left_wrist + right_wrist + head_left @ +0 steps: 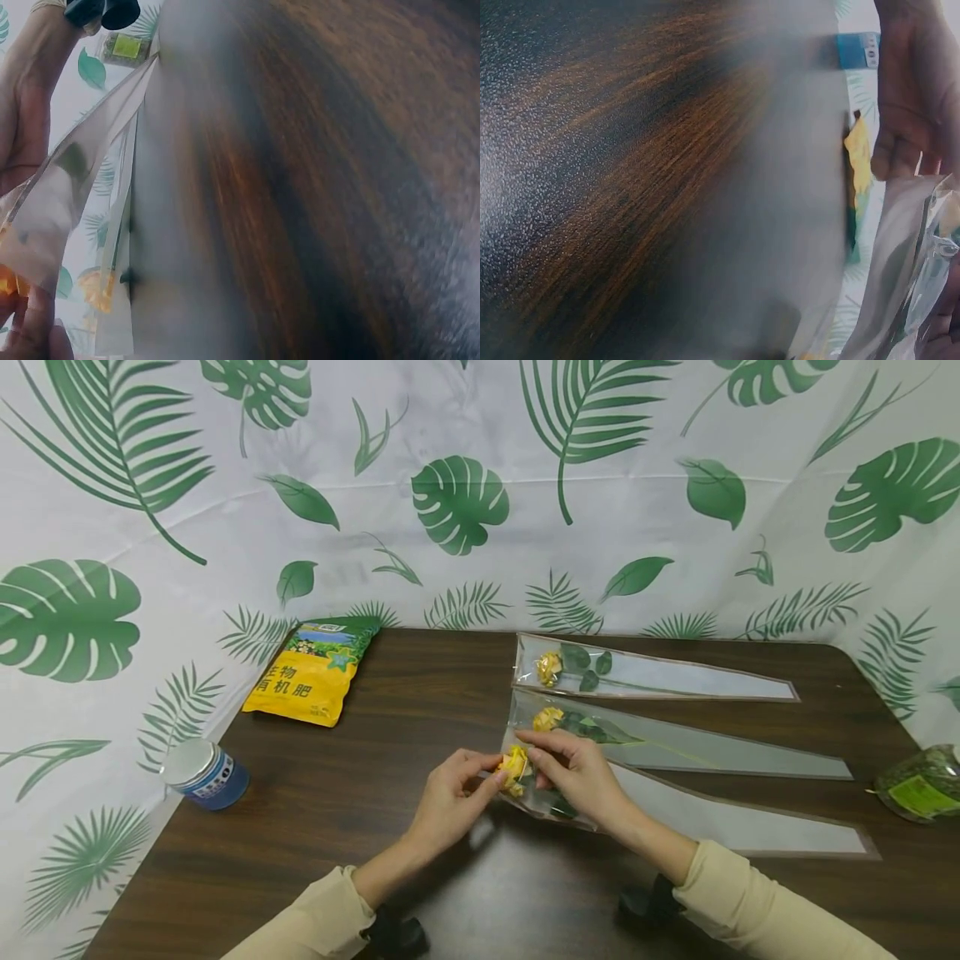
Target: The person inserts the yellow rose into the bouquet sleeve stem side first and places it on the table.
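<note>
Nearest me lies a long clear flower sleeve (735, 814) with a white backing, its wide left end lifted off the table. A yellow rose (515, 766) shows at that end, with dark green leaves behind the plastic. My left hand (453, 802) pinches the sleeve's mouth at the left of the bloom. From the right, my right hand (581, 772) pinches the sleeve's upper edge beside the bloom. In the left wrist view the raised plastic (52, 217) hangs between both hands, and left fingers (34, 322) show below the petals. The right fingertips are partly hidden.
Two more sleeved yellow roses lie behind, a middle one (757, 752) and a far one (712, 679). A yellow fertilizer bag (300, 677) and a blue can (206, 774) stand left. At the right edge is a jar with a green label (918, 785). A leaf-print cloth (465, 577) hangs behind.
</note>
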`<state>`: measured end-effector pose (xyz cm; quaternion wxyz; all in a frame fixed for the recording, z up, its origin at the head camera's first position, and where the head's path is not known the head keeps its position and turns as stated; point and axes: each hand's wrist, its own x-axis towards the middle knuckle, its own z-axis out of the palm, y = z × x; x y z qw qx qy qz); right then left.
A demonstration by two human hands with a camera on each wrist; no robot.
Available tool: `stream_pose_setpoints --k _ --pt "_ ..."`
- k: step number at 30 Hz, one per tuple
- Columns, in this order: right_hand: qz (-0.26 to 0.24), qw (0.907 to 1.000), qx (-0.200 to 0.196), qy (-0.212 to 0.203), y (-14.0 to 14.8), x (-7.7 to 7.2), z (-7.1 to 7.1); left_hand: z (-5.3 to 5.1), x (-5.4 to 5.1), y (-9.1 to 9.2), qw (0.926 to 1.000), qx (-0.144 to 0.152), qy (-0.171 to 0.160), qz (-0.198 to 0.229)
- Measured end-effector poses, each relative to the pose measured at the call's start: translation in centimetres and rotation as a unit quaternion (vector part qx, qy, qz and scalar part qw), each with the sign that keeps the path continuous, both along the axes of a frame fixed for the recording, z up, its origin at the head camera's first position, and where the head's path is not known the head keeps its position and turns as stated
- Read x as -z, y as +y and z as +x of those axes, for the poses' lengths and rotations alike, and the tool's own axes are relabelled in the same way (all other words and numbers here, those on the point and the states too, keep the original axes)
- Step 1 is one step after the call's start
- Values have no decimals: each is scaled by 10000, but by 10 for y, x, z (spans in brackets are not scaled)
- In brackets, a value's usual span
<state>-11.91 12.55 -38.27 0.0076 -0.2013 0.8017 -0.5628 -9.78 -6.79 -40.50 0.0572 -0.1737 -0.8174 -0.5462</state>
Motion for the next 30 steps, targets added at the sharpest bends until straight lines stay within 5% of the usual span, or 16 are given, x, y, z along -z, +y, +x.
stream_pose_setpoints --k 8,14,18,21,24,30 --pt "46 10000 -41 -77 -2 2 2 2 6 3 9956 247 209 -883" --pt "242 9995 -165 -142 3 6 4 3 8 5 9942 371 -184 -989" --pt "812 9946 -151 634 26 11 8 5 11 5 9945 433 -427 -857" --pt "1472 9740 -23 1725 55 20 18 8 14 4 9941 469 -589 -787" --pt "2254 9390 67 2597 84 31 31 9 18 2 9931 529 -757 -716" --pt "3658 8758 2 3148 122 48 44 9 22 -4 9827 998 -1452 -565"
